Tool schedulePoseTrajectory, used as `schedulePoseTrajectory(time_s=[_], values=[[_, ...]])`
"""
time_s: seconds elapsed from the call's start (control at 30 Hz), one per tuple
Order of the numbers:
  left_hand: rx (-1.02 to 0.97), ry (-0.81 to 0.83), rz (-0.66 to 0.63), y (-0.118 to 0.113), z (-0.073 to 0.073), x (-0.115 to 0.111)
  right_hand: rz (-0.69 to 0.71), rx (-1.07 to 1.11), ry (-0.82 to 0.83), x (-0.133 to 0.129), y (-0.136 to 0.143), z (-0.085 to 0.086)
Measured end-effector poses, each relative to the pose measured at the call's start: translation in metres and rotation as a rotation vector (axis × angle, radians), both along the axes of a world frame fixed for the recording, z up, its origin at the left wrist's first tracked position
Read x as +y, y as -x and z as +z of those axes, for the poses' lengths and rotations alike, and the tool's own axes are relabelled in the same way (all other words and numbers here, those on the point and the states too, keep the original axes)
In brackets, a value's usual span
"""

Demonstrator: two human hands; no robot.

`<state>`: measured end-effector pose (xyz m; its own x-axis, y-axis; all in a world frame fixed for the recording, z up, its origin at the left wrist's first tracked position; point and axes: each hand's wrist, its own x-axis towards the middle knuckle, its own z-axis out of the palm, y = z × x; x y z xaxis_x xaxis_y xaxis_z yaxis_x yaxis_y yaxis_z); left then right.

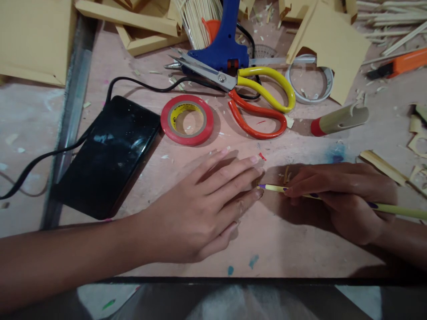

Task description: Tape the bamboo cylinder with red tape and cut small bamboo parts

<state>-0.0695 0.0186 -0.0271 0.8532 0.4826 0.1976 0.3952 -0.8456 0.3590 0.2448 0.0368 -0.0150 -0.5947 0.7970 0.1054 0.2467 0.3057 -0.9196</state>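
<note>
My left hand (203, 209) lies palm down on the worktable, fingers stretched out and slightly apart. Close to its fingertips is a tiny yellowish piece (258, 186), partly hidden, and I cannot tell whether the fingers touch it. Closed around a slim yellow-green pen (271, 188) with purple spots, my right hand (347, 195) rests on the table from the right. The pen's purple tip points left and meets the left fingertips at that small piece. A red scrap (262, 156) sits just above the left fingers.
Beyond the hands lie red tape (208, 120), scissors (230, 82), a blue glue gun (216, 55), a grey tape roll (328, 89) and a cut tube (343, 121). A black phone (110, 155) is at left, an orange cutter (407, 63) at right. Sticks (196, 22) and cardboard (336, 44) fill the back.
</note>
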Motion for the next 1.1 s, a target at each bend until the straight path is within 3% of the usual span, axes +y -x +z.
schedulePoseTrajectory(time_s=[0.43,1.1], values=[[0.001,-0.008,0.004,-0.0003,0.0007,-0.0002,-0.034,0.020,-0.004,-0.0007,0.0002,-0.0019],[0.044,-0.028,-0.034,0.0000,0.0061,0.0028,0.030,0.045,-0.016,0.0005,0.0006,-0.0022]])
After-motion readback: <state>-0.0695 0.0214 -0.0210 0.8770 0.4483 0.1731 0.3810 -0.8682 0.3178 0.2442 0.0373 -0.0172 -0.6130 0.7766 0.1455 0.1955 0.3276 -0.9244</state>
